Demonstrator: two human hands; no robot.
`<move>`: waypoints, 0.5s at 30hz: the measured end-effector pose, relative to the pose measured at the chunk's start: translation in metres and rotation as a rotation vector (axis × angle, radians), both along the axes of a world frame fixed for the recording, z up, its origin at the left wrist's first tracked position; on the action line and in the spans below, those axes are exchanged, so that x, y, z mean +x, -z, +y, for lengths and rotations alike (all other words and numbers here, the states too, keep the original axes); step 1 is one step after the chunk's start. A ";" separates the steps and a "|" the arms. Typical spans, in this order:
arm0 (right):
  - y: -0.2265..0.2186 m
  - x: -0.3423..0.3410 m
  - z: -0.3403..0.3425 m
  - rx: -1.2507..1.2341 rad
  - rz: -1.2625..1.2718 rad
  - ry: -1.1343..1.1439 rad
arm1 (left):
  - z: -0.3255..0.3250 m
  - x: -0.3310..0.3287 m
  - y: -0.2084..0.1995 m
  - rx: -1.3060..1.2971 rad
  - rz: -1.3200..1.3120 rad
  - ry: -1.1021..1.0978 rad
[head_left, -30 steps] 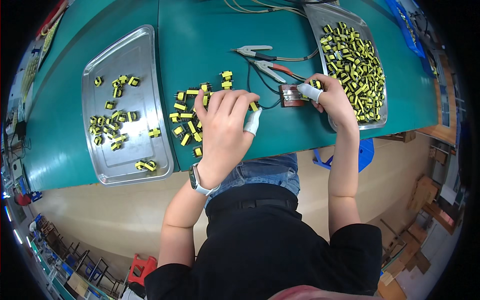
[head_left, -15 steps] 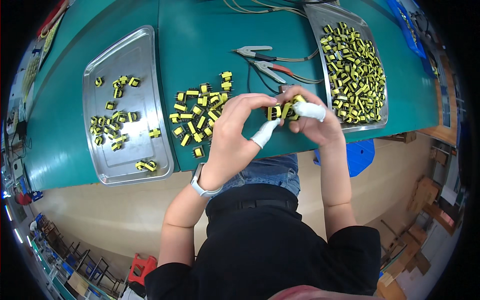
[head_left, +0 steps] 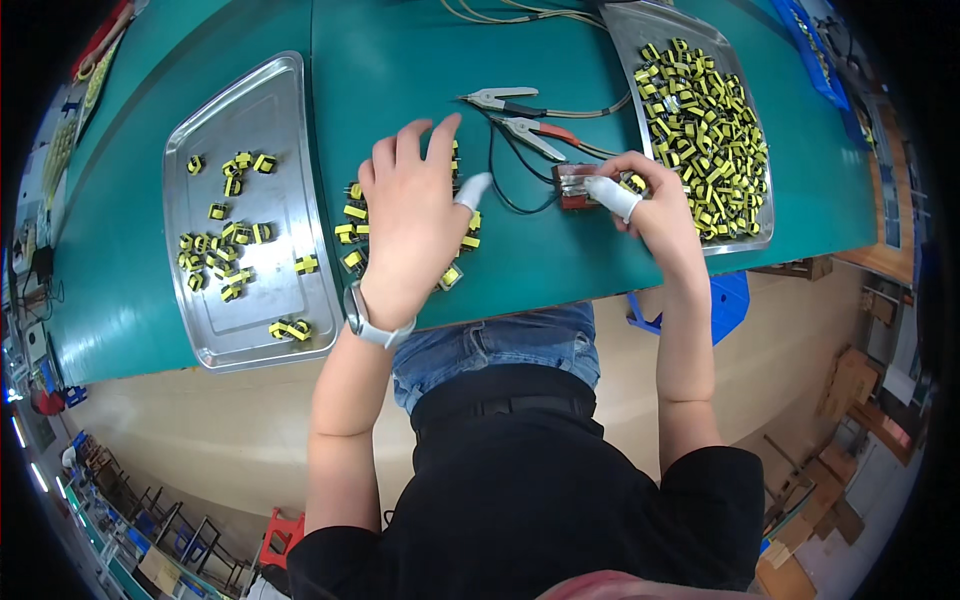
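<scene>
My left hand (head_left: 412,210), with a white cover on its thumb, is spread palm down over a loose pile of small yellow-and-black transformers (head_left: 352,234) on the green table. It hides much of that pile, and no part shows in its grip. My right hand (head_left: 662,210), also with a white-covered thumb, pinches a transformer (head_left: 634,183), partly hidden by the fingers. That hand is right beside a small red-brown block with metal contacts (head_left: 573,186), its thumb tip at the block's right end. Whether the transformer touches the contacts I cannot tell.
On the left lies a metal tray (head_left: 250,110) with scattered transformers. A second metal tray (head_left: 632,60) at the right is heaped with them. Two clip leads (head_left: 505,98) with cables lie beyond the block. A blue stool (head_left: 730,308) stands below the table's edge.
My left hand has moved left, away from my right hand, and opened over the pile. The right hand has shifted slightly right, still pinching a transformer; the block is now more visible.
</scene>
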State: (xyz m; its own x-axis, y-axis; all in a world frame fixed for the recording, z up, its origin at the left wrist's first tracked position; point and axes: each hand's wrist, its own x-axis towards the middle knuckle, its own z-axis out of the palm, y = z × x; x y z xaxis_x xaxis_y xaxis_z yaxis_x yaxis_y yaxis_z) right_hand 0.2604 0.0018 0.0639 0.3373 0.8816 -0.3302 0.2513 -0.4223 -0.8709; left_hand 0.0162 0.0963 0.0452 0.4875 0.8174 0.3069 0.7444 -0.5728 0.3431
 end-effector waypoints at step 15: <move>0.007 0.016 0.007 -0.053 -0.095 -0.040 | 0.022 0.007 -0.003 -0.233 0.039 0.034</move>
